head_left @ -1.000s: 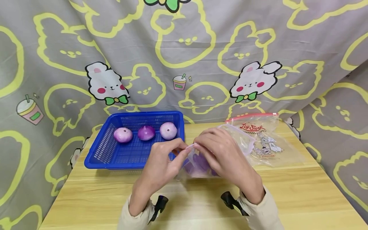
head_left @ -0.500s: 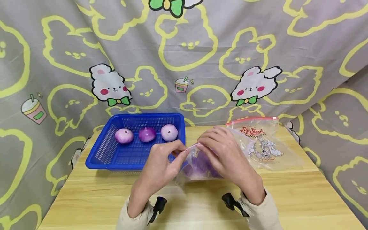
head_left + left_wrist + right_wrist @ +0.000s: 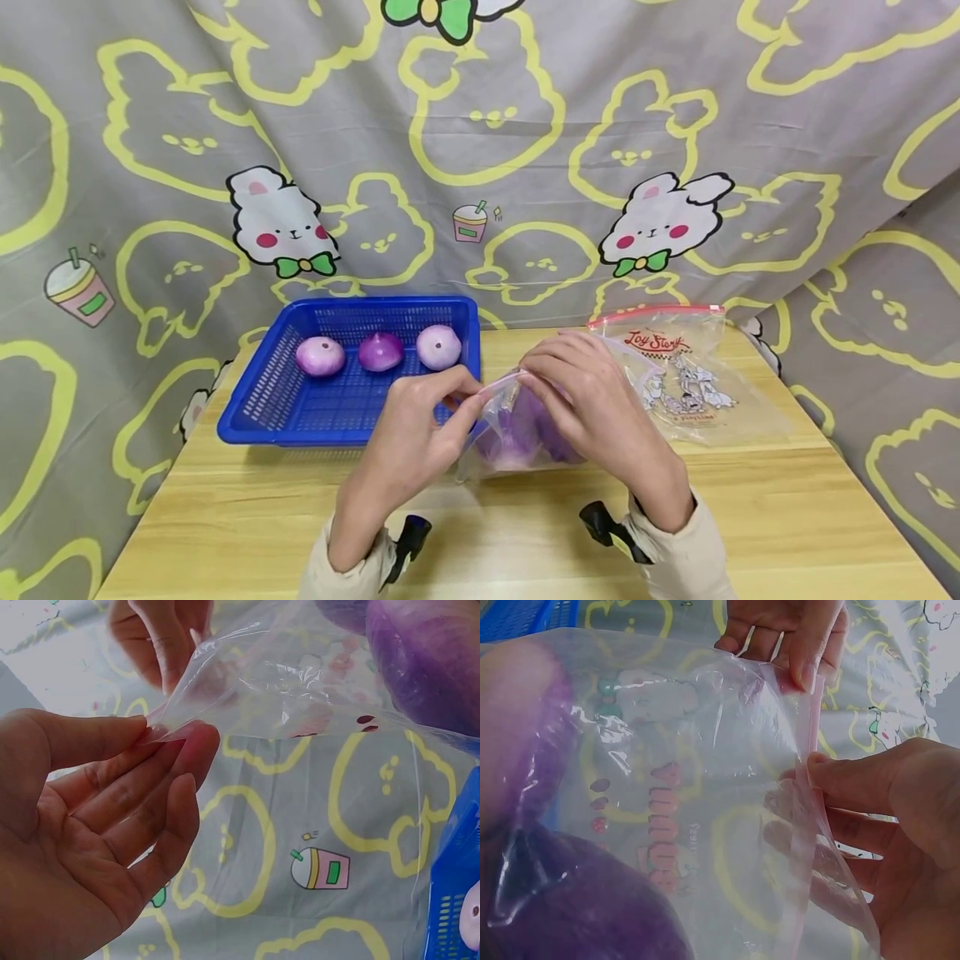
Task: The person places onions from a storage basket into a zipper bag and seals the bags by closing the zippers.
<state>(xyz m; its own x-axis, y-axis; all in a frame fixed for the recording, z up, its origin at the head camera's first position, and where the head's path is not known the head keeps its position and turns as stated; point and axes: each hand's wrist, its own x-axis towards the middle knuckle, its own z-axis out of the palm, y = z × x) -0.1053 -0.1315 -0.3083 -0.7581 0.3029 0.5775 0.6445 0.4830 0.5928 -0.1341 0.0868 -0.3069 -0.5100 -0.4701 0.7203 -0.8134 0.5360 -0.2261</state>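
Note:
A clear zip bag (image 3: 727,780) with a pink seal strip and red print is held up between both hands. Purple onions (image 3: 592,900) sit inside it, blurred by the plastic. My left hand (image 3: 416,433) pinches one top corner of the bag between thumb and index finger; its other fingers are loosely bent in the left wrist view. Further along the pink strip, my right hand (image 3: 592,400) pinches the edge between thumb and fingers. The bag's lower part hangs close over the table, and the right hand partly covers it in the head view.
A blue plastic basket (image 3: 247,417) at the left bears three onions (image 3: 381,352) in a row. Right of the hands lie flat clear zip bags, one with a red seal (image 3: 690,392). The wooden table (image 3: 247,517) ends at a patterned cloth backdrop (image 3: 525,125).
The right hand has slid slightly right along the seal strip, away from the left hand, so more of the strip shows between them. Both hands keep their pinch.

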